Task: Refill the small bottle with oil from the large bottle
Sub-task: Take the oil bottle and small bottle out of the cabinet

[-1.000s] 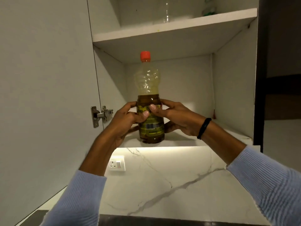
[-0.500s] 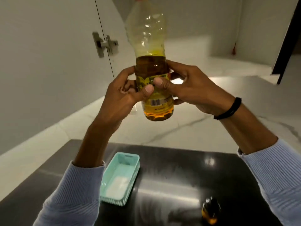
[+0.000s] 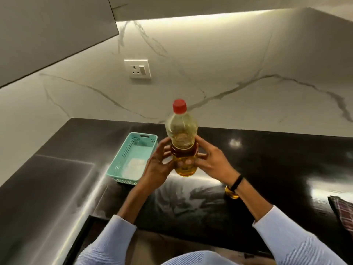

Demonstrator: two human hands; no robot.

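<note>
Bringing the oil to the worktop: right of the teal basket (image 3: 133, 159), the left hand (image 3: 160, 166) grasps the large bottle (image 3: 181, 136), upright and low over the black counter (image 3: 271, 169), its red cap (image 3: 179, 106) on. The right hand (image 3: 212, 163) grasps it too. The small bottle (image 3: 232, 195) stands half hidden behind the right wrist. Next, probably: set down, uncap. Half a second earlier the bottle was higher.

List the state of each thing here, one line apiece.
large bottle: upright, capped, partly filled with oil
red cap: on the large bottle
left hand: grips the large bottle
right hand: grips the large bottle
small bottle: on the counter, mostly hidden
basket: upright, something white inside
</note>
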